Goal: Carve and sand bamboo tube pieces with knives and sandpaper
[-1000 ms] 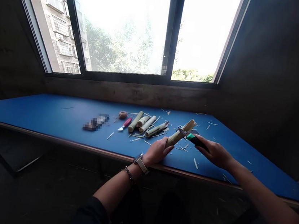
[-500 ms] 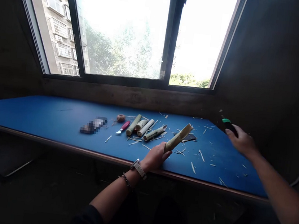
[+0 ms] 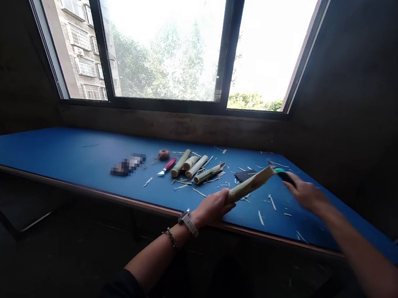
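Observation:
My left hand (image 3: 215,206) is closed around the near end of a bamboo piece (image 3: 248,186), which slants up to the right over the table's front edge. Its far end is cut open along one side. My right hand (image 3: 304,191) grips a hand tool with a black handle and a green collar (image 3: 280,171). The tool's head meets the bamboo's far end, too blurred to make out. Beyond my left hand lie several other bamboo pieces, among them a split one (image 3: 209,173) and a greenish tube (image 3: 181,163).
On the blue tabletop (image 3: 56,155) are a red-handled knife (image 3: 168,166), a ball of twine (image 3: 164,155) and a pixelated object (image 3: 128,165). A dark flat piece (image 3: 245,175) lies behind the held bamboo. Shavings (image 3: 260,218) are scattered on the right. A window stands behind.
My right hand has brought the tool left and down onto the bamboo's far end. The held bamboo has shifted slightly right and tilted lower.

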Demonstrator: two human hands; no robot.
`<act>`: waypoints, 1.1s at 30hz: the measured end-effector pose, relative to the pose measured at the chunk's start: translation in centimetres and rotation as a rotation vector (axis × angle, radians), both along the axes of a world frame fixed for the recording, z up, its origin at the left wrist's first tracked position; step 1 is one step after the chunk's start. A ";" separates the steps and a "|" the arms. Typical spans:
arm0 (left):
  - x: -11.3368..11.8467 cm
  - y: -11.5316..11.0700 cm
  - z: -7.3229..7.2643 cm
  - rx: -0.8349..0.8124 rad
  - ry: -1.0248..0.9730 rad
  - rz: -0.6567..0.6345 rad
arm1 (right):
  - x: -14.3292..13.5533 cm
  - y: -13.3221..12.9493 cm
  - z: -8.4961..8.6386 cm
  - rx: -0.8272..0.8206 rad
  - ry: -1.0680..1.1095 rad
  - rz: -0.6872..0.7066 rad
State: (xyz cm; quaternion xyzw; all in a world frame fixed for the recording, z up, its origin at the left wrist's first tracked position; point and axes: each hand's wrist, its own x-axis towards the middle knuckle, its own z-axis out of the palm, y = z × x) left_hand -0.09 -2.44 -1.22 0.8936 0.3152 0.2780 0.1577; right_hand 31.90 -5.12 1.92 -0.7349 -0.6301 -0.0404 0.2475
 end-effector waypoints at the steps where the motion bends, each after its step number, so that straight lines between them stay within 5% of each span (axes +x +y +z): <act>1: 0.1 -0.2 0.0 -0.009 -0.010 -0.002 | 1.4 -0.1 0.3 0.042 0.001 -0.170; 5: 0.3 -0.2 -0.1 -0.056 -0.059 0.060 | 3.1 -1.4 1.0 0.134 0.037 -0.241; 11: 0.2 -0.1 -0.1 -0.073 -0.086 0.063 | -3.8 -2.6 0.6 0.091 -0.089 0.395; 13: 0.1 -0.1 -0.1 -0.063 -0.085 0.052 | -5.4 -2.5 0.3 0.103 -0.187 0.476; 18: 0.1 -0.5 0.0 -0.034 -0.043 0.032 | -3.9 -1.2 -0.4 0.090 -0.233 0.313; 23: 0.5 -1.1 -0.2 -0.025 -0.035 0.035 | 1.6 -0.9 1.4 0.054 -0.145 -0.134; 25: 0.6 -1.2 -0.3 -0.032 -0.049 0.057 | 2.0 -1.7 2.1 0.129 -0.025 -0.144; 29: 0.6 -1.1 -0.2 -0.046 -0.067 0.066 | -1.7 -3.6 2.6 0.098 0.215 0.147; 33: 0.6 -1.2 -0.1 -0.053 -0.071 0.068 | -5.4 -4.2 2.0 -0.051 0.135 0.497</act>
